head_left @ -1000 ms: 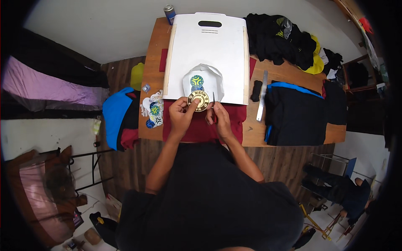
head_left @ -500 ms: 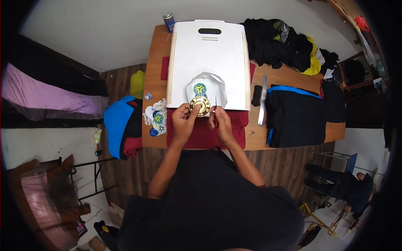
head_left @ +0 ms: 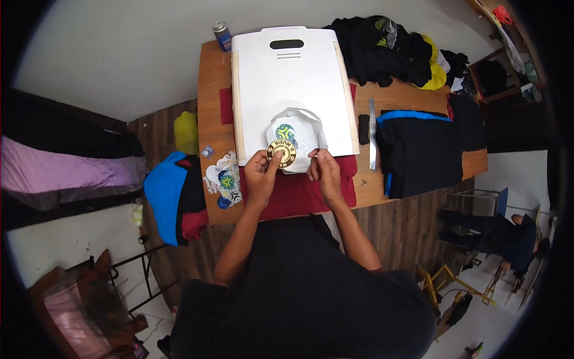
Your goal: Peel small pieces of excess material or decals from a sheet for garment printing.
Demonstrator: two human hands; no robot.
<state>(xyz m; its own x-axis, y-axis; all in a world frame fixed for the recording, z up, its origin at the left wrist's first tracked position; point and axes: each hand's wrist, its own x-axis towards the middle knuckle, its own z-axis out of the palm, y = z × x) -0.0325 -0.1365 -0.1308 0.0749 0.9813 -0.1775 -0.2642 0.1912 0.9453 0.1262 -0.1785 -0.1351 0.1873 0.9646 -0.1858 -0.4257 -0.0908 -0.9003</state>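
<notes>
My left hand [head_left: 260, 178] pinches a round brown and cream sticker [head_left: 287, 159] with lettering around its rim, thumb on its face. Just beyond it lies a round green and blue sticker [head_left: 284, 131], partly covered. Under both, a curled whitish backing sheet [head_left: 315, 119] rests on the near part of a white board [head_left: 287, 81] with a handle slot. To the right of the sticker, my right hand [head_left: 326, 172] is closed at the fingertips by the sheet's near edge; what it grips is too small to make out. Folded dark red cloth [head_left: 293, 200] lies beneath the board.
Loose cut stickers [head_left: 226, 182] lie on the wooden table [head_left: 211, 131], left of the board. On the right are a metal ruler [head_left: 372, 134] and folded black cloth [head_left: 421, 152]. A spray can [head_left: 222, 37] stands at the far left corner. Another person [head_left: 517, 242] is at far right.
The thin dark pointed tool seen at my right fingertips before no longer shows. My right hand has shifted slightly right, away from the sticker. The whole view has turned a little.
</notes>
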